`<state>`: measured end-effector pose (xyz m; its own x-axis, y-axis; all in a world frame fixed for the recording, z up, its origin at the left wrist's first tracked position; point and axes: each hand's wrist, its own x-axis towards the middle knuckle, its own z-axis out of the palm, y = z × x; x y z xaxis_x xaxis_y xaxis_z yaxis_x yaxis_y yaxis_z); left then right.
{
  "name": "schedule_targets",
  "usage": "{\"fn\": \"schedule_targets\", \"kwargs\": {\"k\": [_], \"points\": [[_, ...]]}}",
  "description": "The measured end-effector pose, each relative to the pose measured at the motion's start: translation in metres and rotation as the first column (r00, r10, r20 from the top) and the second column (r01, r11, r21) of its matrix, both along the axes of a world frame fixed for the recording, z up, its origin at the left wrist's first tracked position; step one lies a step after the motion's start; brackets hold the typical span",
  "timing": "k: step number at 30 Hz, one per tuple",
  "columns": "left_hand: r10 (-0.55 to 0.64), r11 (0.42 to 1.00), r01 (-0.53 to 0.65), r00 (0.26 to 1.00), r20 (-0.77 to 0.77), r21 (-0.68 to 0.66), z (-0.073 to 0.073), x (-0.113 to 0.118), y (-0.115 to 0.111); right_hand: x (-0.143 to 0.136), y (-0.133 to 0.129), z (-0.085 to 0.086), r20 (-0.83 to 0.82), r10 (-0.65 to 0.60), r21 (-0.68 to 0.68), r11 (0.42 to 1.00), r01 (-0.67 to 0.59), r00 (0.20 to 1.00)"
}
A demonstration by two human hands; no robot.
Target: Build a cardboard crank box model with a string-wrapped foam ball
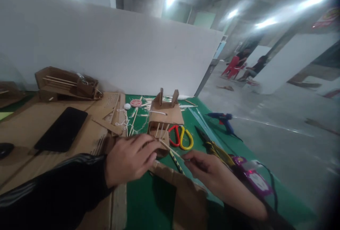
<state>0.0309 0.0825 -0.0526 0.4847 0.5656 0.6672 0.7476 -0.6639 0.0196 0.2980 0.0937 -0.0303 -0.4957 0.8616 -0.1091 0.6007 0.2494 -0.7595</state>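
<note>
A small cardboard model stands on the green table, with two upright tabs on its top and thin wooden sticks set in its near opening. My left hand is closed over the model's near left side, its fingers bent against the cardboard; the fingertips are partly hidden. Between thumb and forefinger, my right hand pinches the near end of a thin wooden stick. That stick's far end reaches the model's opening beside my left fingers. Just behind lie scissors with one red and one yellow handle.
Pliers, a blue glue gun and a purple power strip lie on the right. To the left are a black phone on cardboard and another cardboard model. Loose cardboard lies in front. A white panel stands behind.
</note>
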Motion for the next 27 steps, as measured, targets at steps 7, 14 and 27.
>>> {"fn": "schedule_targets", "kwargs": {"k": [7,14,27], "points": [[0.185,0.975,-0.213,0.940,-0.285,-0.070,-0.017,0.018,-0.007,0.000,-0.001,0.004,-0.008,-0.001,-0.027,1.000,0.001,1.000],[0.171,0.961,-0.226,0.939,-0.299,-0.160,-0.008,0.028,-0.008,0.001,-0.001,0.004,-0.055,-0.010,-0.039,0.999,0.008,0.998],[0.229,0.968,-0.247,0.943,-0.240,-0.045,-0.005,0.027,-0.014,0.005,0.001,0.000,-0.070,0.000,-0.057,0.998,-0.004,0.998]]}}
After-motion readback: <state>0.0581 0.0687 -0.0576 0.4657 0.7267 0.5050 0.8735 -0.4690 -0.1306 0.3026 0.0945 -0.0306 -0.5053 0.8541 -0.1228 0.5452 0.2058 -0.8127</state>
